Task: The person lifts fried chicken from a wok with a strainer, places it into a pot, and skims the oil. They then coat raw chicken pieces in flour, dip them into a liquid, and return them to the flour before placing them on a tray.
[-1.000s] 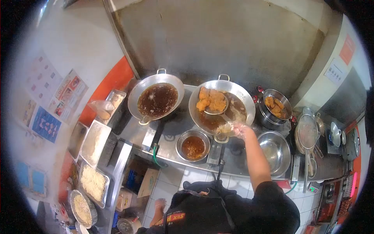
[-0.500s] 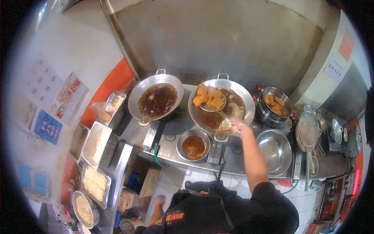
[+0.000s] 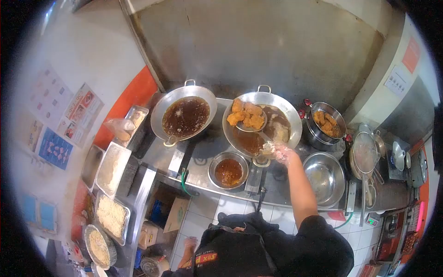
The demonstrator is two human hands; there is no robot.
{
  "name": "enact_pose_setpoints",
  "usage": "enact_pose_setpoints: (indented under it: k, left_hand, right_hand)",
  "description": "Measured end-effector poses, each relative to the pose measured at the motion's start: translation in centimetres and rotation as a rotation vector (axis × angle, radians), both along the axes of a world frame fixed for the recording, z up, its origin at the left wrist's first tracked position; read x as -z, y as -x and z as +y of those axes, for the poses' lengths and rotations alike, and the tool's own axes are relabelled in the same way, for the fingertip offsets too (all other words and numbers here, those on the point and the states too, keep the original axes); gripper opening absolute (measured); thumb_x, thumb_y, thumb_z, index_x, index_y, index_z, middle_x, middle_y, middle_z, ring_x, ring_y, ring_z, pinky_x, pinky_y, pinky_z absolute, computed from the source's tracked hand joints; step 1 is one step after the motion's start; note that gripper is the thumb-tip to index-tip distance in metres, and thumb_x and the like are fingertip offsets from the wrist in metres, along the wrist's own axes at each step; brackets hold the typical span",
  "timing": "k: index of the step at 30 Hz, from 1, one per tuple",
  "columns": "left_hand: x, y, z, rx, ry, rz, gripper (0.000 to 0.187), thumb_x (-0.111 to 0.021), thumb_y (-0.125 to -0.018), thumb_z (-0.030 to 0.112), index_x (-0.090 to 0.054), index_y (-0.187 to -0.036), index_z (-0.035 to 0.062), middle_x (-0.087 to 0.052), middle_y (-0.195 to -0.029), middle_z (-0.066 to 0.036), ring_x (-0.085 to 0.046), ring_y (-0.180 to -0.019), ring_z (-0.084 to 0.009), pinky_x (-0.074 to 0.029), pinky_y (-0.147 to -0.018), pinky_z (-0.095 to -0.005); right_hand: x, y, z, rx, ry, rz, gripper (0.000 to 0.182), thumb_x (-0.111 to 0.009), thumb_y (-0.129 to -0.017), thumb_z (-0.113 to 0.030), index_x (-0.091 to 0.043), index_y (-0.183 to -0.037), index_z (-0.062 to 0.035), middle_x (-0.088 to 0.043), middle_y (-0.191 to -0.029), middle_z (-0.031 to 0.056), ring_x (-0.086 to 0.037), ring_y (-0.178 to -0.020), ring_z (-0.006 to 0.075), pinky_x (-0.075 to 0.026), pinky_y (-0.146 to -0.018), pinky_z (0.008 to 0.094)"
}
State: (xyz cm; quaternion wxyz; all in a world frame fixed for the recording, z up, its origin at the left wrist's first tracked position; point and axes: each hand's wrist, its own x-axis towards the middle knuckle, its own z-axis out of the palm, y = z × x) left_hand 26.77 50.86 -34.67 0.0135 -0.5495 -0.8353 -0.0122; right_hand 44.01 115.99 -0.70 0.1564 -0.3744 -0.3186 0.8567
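My right hand (image 3: 283,153), dusted with pale flour or batter, is closed around the handle of a skimmer (image 3: 264,135). In the skimmer's bowl sit several pieces of golden fried chicken (image 3: 247,114), over the left side of the right-hand wok (image 3: 294,115). Brown oil with pale foam fills that wok below the skimmer. Down beside my body hangs my left hand (image 3: 189,242), low over the floor and away from the stove; its fingers are too small and blurred to make out.
Left stands a second wok (image 3: 159,117) of dark oil. A small bowl of brown liquid (image 3: 228,172) is in front. To the right are a pot with fried pieces (image 3: 328,123), a steel basin (image 3: 325,177) and strainers (image 3: 365,152). Trays of flour (image 3: 114,168) and crumbs (image 3: 111,219) line the left.
The view has shifted very slightly. The skimmer and the chicken stay over the same side of the wok, and my right hand keeps its hold.
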Motion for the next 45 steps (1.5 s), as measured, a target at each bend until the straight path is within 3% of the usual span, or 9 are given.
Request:
enact_pose_setpoints:
  k: [4, 6, 8, 15, 21, 22, 32, 41, 45]
  left_hand:
    - [-2.2, 0.2, 2.6, -0.675, 0.510, -0.586, 0.028, -0.049, -0.081, 0.029, -0.066, -0.097, 0.0147, -0.063, -0.103, -0.010, -0.060, -0.095, -0.0299, -0.049, -0.083, -0.0391]
    - [-14.3, -0.8, 8.0, -0.719, 0.565, -0.608, 0.028, -0.050, -0.080, 0.028, -0.066, -0.099, 0.0156, -0.062, -0.105, -0.010, -0.059, -0.097, -0.0299, -0.048, -0.084, -0.0385]
    - [-14.5, -0.6, 8.4, -0.701, 0.502, -0.635, 0.029, -0.050, -0.080, 0.029, -0.066, -0.100, 0.0161, -0.063, -0.105, -0.010, -0.059, -0.097, -0.0293, -0.048, -0.084, -0.0380]
    - [-11.5, -1.0, 7.9, -0.640, 0.425, -0.659, 0.032, -0.047, -0.083, 0.032, -0.064, -0.104, 0.0149, -0.062, -0.108, -0.011, -0.058, -0.100, -0.0291, -0.046, -0.086, -0.0396]
    - [0.7, -0.6, 2.8, -0.602, 0.393, -0.631, 0.032, -0.046, -0.084, 0.034, -0.064, -0.102, 0.0134, -0.061, -0.109, -0.012, -0.058, -0.100, -0.0314, -0.046, -0.085, -0.0430]
    - [-10.6, -1.6, 6.3, -0.700, 0.453, -0.744, 0.032, -0.046, -0.084, 0.034, -0.064, -0.101, 0.0140, -0.061, -0.108, -0.012, -0.058, -0.100, -0.0307, -0.047, -0.083, -0.0423]
    - [-16.0, 1.1, 7.6, -0.677, 0.580, -0.617, 0.034, -0.045, -0.083, 0.032, -0.062, -0.107, 0.0154, -0.060, -0.113, -0.008, -0.056, -0.104, -0.0291, -0.044, -0.089, -0.0419]
    - [-15.6, -0.4, 10.9, -0.780, 0.351, -0.809, 0.029, -0.046, -0.081, 0.025, -0.064, -0.102, 0.0132, -0.061, -0.111, -0.011, -0.055, -0.106, -0.0270, -0.043, -0.090, -0.0379]
    - [-0.6, 0.1, 3.5, -0.511, 0.306, -0.669, 0.029, -0.047, -0.080, 0.023, -0.065, -0.101, 0.0129, -0.060, -0.111, -0.012, -0.056, -0.105, -0.0286, -0.043, -0.090, -0.0393]
  right_hand:
    - [-3.2, -0.8, -2.1, 0.098, 0.000, -0.060, 0.026, -0.042, -0.085, 0.001, -0.054, -0.108, 0.0018, -0.048, -0.059, -0.0014, -0.037, -0.037, 0.0037, -0.030, -0.030, 0.0163]
    - [-3.2, -1.1, -2.2, 0.116, -0.006, -0.036, 0.026, -0.042, -0.086, 0.000, -0.054, -0.109, 0.0019, -0.048, -0.059, -0.0012, -0.037, -0.037, 0.0039, -0.031, -0.030, 0.0158]
    - [-1.7, -2.2, -0.8, -0.106, 0.101, 0.096, 0.026, -0.042, -0.086, -0.001, -0.053, -0.110, 0.0024, -0.048, -0.061, 0.0006, -0.038, -0.039, 0.0045, -0.033, -0.030, 0.0152]
    - [1.3, -0.2, 0.7, 0.002, 0.123, 0.055, 0.019, -0.044, -0.086, 0.000, -0.052, -0.103, 0.0048, -0.051, -0.066, 0.0047, -0.040, -0.039, 0.0056, -0.032, -0.030, 0.0162]
    - [2.8, 0.6, 1.1, 0.022, 0.083, 0.055, 0.023, -0.045, -0.085, -0.001, -0.052, -0.106, 0.0046, -0.051, -0.062, 0.0023, -0.041, -0.037, 0.0058, -0.031, -0.029, 0.0168]
    - [3.8, 0.4, 1.2, 0.113, 0.141, 0.144, 0.024, -0.045, -0.086, -0.004, -0.052, -0.108, 0.0015, -0.050, -0.060, -0.0003, -0.040, -0.036, 0.0044, -0.030, -0.028, 0.0169]
    - [3.6, -2.4, 0.9, -0.065, 0.101, 0.124, 0.018, -0.046, -0.086, -0.003, -0.052, -0.103, -0.0018, -0.049, -0.060, -0.0001, -0.040, -0.037, 0.0033, -0.031, -0.027, 0.0160]
    - [3.8, -1.3, 1.5, 0.031, 0.053, 0.112, 0.008, -0.048, -0.083, 0.000, -0.053, -0.090, 0.0003, -0.047, -0.055, 0.0026, -0.041, -0.036, 0.0086, -0.034, -0.029, 0.0184]
    - [1.0, 0.5, 1.3, 0.142, 0.023, 0.038, 0.004, -0.050, -0.083, -0.003, -0.054, -0.083, -0.0017, -0.048, -0.054, 0.0021, -0.042, -0.035, 0.0106, -0.034, -0.028, 0.0209]
